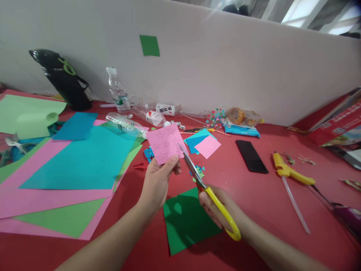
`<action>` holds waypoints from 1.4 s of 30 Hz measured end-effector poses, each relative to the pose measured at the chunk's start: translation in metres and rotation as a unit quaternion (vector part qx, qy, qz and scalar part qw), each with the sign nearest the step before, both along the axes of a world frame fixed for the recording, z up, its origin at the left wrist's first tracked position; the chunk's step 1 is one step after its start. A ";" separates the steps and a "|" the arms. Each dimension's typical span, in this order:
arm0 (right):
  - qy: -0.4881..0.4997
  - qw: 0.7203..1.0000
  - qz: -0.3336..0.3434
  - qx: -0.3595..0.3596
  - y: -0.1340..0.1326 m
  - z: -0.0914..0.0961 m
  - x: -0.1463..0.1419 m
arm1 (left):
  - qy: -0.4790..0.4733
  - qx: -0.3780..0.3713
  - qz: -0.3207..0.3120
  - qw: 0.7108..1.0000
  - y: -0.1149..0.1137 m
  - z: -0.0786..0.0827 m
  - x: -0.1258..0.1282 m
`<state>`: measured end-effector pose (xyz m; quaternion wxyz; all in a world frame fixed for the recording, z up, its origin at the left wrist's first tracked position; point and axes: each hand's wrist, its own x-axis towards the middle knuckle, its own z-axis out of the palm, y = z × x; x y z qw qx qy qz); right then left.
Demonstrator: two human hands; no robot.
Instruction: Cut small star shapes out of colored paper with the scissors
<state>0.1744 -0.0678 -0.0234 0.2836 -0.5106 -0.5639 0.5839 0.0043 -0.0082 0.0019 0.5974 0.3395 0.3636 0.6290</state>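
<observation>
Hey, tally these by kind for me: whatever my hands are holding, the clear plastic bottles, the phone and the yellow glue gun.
Yellow-handled scissors, in the right hand: 1
Pink sheet with drawn stars, in the left hand: 1
Clear plastic bottles, one upright, the others lying: 4
Phone: 1
Yellow glue gun: 1
Total: 8

Passage: red surface point(262, 197), lower right of frame, between right hand point(216, 205) and yellow glue gun point(295, 175). Obstacles: phone point(252, 156), right of centre; upright water bottle point(120, 94), upper left of centre; black flask point(64, 84), upper left; wall point(225, 67), closing off the upper frame.
</observation>
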 end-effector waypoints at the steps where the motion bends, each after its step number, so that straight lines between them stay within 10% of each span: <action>1: -0.003 1.000 0.002 0.004 0.000 0.000 0.000 | 0.001 0.000 0.000 1.000 0.000 0.000 0.000; 42: -0.041 0.996 0.006 -0.075 0.008 0.018 0.007 | 0.074 0.049 0.017 0.996 0.015 0.005 -0.027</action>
